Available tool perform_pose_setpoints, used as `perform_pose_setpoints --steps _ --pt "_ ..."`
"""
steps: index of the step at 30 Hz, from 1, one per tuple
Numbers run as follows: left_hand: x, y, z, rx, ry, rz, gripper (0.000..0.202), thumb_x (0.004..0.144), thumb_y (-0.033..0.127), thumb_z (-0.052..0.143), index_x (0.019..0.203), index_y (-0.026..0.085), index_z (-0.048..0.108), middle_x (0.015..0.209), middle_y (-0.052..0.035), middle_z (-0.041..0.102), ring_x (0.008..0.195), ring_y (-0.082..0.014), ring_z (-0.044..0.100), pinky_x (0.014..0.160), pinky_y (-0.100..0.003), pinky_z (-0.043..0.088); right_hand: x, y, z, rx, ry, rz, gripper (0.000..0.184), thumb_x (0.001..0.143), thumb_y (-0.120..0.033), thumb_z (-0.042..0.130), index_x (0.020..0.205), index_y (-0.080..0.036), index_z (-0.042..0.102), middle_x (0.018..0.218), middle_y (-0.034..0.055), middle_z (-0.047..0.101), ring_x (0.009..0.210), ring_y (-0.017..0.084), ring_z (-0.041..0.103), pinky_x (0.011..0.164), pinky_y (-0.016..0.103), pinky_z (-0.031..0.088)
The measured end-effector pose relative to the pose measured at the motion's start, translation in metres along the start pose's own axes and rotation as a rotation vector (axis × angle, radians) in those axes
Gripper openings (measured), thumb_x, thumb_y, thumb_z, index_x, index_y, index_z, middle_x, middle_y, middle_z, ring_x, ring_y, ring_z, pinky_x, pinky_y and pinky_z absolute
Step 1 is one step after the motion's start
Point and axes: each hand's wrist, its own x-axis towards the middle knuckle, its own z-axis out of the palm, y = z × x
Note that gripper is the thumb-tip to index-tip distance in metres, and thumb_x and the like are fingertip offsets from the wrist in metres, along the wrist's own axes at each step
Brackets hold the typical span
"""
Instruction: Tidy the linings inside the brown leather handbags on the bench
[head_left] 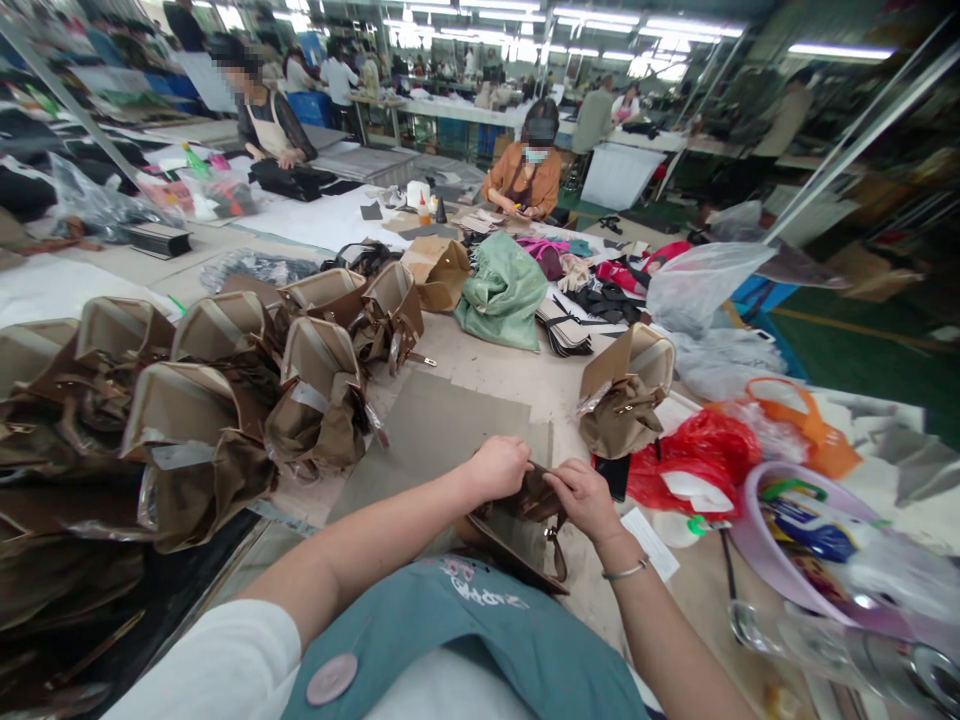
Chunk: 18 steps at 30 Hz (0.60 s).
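Observation:
Close to my body on the table lies a brown bag (pixel 517 530), partly hidden by my hands and apron. My left hand (pixel 501 467) is closed in a pinch on the bag's upper edge. Just to the right, my right hand (pixel 583 497) pinches the same edge between thumb and fingers. A strap with a small metal fitting (pixel 553 540) hangs at the bag's right side. Beyond my hands is a flat grey-brown sheet (pixel 442 420). Another brown bag (pixel 622 415) with its flap raised stands ahead to the right.
Several similar bags (pixel 202 430) crowd the left side. A green cloth sack (pixel 502 290) lies ahead. To the right are a red plastic bag (pixel 694 455), a purple basin (pixel 754 535) and a clear bottle (pixel 832 640). Across the table sits a co-worker in orange (pixel 544 180).

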Motion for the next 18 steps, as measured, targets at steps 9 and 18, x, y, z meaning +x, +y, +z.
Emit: perform_pose_setpoints --steps 9,18 --pt "-0.004 0.002 0.0 0.004 -0.006 -0.025 0.022 0.084 0.027 0.044 0.08 0.012 0.059 0.077 -0.0099 0.06 0.077 -0.0212 0.059 0.071 -0.032 0.047 -0.006 0.002 -0.005 0.062 -0.059 0.03 0.029 0.084 -0.04 0.047 0.082 -0.019 0.066 0.07 0.0037 0.057 0.069 0.014 0.054 0.065 0.024 0.042" --pt "-0.002 -0.001 -0.001 -0.007 -0.003 -0.036 0.024 0.083 0.029 0.046 0.077 0.012 0.061 0.077 -0.0094 0.062 0.077 -0.0201 0.06 0.072 -0.031 0.047 0.004 0.001 -0.002 0.022 -0.05 0.061 0.032 0.085 -0.044 0.043 0.089 -0.024 0.068 0.072 0.0033 0.058 0.069 0.014 0.055 0.064 0.025 0.043"
